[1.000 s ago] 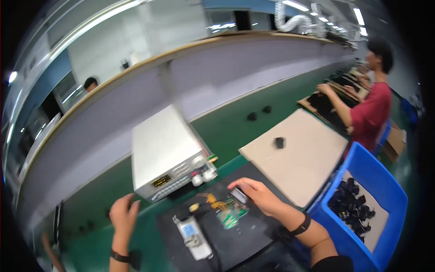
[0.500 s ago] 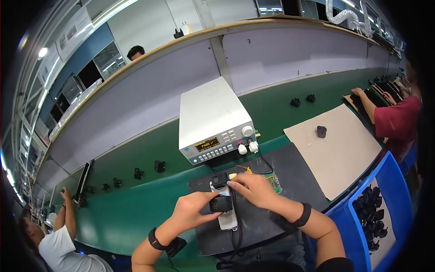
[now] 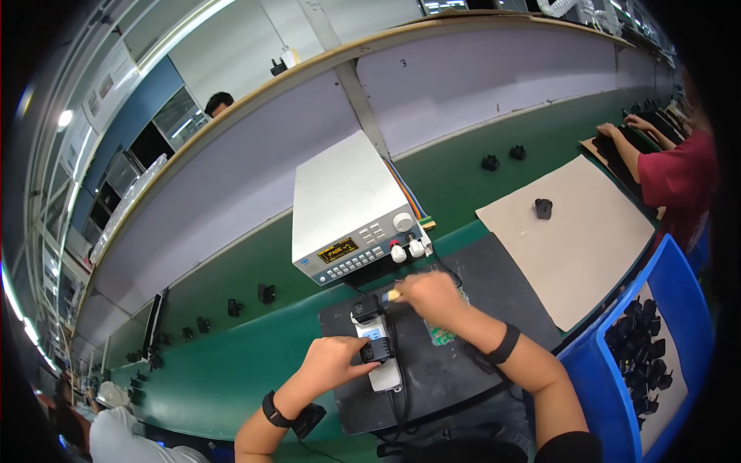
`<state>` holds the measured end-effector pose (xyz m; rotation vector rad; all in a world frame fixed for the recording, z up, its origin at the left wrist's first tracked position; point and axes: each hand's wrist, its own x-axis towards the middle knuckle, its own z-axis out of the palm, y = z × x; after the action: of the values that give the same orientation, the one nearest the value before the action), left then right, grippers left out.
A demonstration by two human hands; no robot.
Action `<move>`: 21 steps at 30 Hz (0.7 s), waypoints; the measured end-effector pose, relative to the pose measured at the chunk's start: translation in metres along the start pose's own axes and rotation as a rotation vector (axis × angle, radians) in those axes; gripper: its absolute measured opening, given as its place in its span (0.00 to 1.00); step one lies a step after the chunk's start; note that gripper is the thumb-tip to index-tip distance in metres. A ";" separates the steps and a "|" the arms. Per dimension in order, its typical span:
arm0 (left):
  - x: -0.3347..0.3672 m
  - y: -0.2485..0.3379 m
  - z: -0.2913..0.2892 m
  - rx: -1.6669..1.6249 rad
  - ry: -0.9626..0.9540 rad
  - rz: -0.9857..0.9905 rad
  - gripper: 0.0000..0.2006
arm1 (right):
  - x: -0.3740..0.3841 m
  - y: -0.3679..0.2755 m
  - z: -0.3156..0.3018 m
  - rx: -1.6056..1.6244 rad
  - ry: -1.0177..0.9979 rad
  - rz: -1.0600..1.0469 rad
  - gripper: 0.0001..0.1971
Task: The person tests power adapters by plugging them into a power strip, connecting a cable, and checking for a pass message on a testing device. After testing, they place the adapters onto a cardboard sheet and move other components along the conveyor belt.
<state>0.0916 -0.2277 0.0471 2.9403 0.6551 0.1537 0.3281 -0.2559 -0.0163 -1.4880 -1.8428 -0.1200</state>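
Clamping black adapter [image 3: 377, 351] in left hand [image 3: 330, 363], likely for steadiness above power strip [image 3: 385, 378]; pinching yellow connector [image 3: 394, 295] in right hand [image 3: 434, 297].

This is an electronics workshop of a factory. On a long green desk [image 3: 231, 370] stands a white test instrument [image 3: 338, 193] with a lit screen. Right of this instrument there are a blue bin [image 3: 671, 289] with many black adapters [image 3: 637, 351] and a worker in red [image 3: 673, 174]; in front lies a circuit board [image 3: 441, 336].
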 end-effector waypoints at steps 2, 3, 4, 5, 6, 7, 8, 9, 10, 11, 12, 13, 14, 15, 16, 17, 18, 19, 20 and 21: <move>0.002 0.001 -0.001 0.029 -0.049 -0.018 0.21 | -0.009 -0.005 -0.017 -0.033 0.010 0.036 0.05; 0.001 0.003 0.000 0.059 -0.087 -0.035 0.21 | -0.016 -0.011 -0.029 -0.038 -0.067 0.052 0.07; 0.000 0.006 0.000 0.059 -0.093 -0.040 0.21 | -0.022 -0.011 -0.037 -0.040 -0.141 0.064 0.09; -0.002 0.006 0.001 0.046 -0.062 -0.049 0.21 | -0.034 -0.013 -0.033 0.004 -0.163 0.017 0.09; -0.003 0.005 0.001 0.034 -0.029 -0.061 0.21 | -0.042 -0.019 -0.031 0.008 -0.163 0.019 0.09; -0.002 0.006 0.001 0.033 -0.034 -0.055 0.21 | -0.050 -0.026 -0.033 0.051 -0.193 0.004 0.09; -0.002 0.006 0.002 0.026 -0.032 -0.061 0.21 | -0.055 -0.031 -0.032 0.097 -0.222 -0.013 0.09; -0.001 0.006 0.002 0.020 -0.029 -0.068 0.21 | -0.057 -0.034 -0.030 0.099 -0.221 -0.008 0.09; -0.001 0.006 0.003 0.020 -0.034 -0.064 0.21 | -0.060 -0.037 -0.028 0.148 -0.212 0.020 0.08; -0.001 0.005 0.004 -0.002 -0.011 -0.049 0.21 | -0.062 -0.039 -0.028 0.198 -0.202 0.047 0.08; -0.001 0.005 0.005 -0.025 0.012 -0.035 0.21 | -0.064 -0.040 -0.028 0.199 -0.199 0.052 0.08; -0.002 0.006 0.004 -0.022 0.009 -0.034 0.21 | -0.065 -0.041 -0.027 0.212 -0.191 0.052 0.08; -0.002 0.007 0.004 -0.016 -0.003 -0.047 0.21 | -0.065 -0.042 -0.026 0.224 -0.183 0.053 0.07; -0.003 0.008 0.003 -0.011 -0.014 -0.059 0.21 | -0.065 -0.043 -0.026 0.226 -0.180 0.055 0.07; -0.003 0.008 0.004 -0.010 -0.015 -0.058 0.21 | -0.065 -0.043 -0.027 0.227 -0.187 0.072 0.07; -0.004 0.007 0.005 -0.022 -0.015 -0.068 0.21 | -0.065 -0.044 -0.027 0.228 -0.194 0.089 0.07; -0.005 0.007 0.005 -0.035 -0.015 -0.078 0.21 | -0.065 -0.044 -0.027 0.228 -0.193 0.090 0.07; -0.004 0.007 0.005 -0.035 -0.014 -0.078 0.21 | -0.065 -0.045 -0.027 0.243 -0.194 0.094 0.07; -0.004 0.008 0.004 -0.037 -0.025 -0.085 0.21 | -0.064 -0.046 -0.027 0.259 -0.195 0.099 0.07; -0.004 0.007 0.004 -0.040 -0.036 -0.092 0.21 | -0.063 -0.046 -0.026 0.258 -0.196 0.100 0.07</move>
<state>0.0918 -0.2364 0.0441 2.8613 0.7712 0.1041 0.3033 -0.3343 -0.0188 -1.4451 -1.8503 0.3106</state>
